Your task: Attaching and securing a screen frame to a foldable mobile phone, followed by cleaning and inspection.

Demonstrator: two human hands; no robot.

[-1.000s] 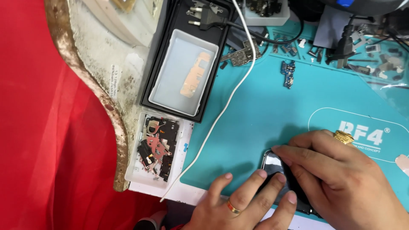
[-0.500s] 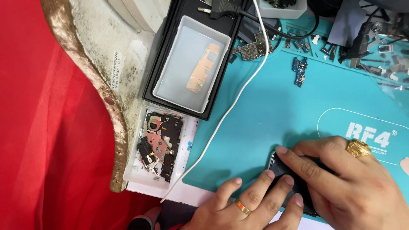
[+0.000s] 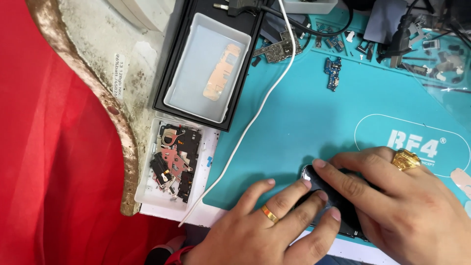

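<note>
Down at the mat's (image 3: 304,122) near edge, the dark phone (image 3: 327,198) ran diagonally under both my hands: left hand (image 3: 267,230) fingers flat on it, right hand (image 3: 397,201) pressing its top corner

My mat (image 3: 304,113) is teal with white outlines. The phone (image 3: 329,196) under my fingers (image 3: 294,196) is glossy black. Gold rings (image 3: 269,214). White cable (image 3: 255,113), black box (image 3: 169,83), white tray (image 3: 194,54), red cloth (image 3: 49,172) along the tabletop's speckled grey edge.
</note>
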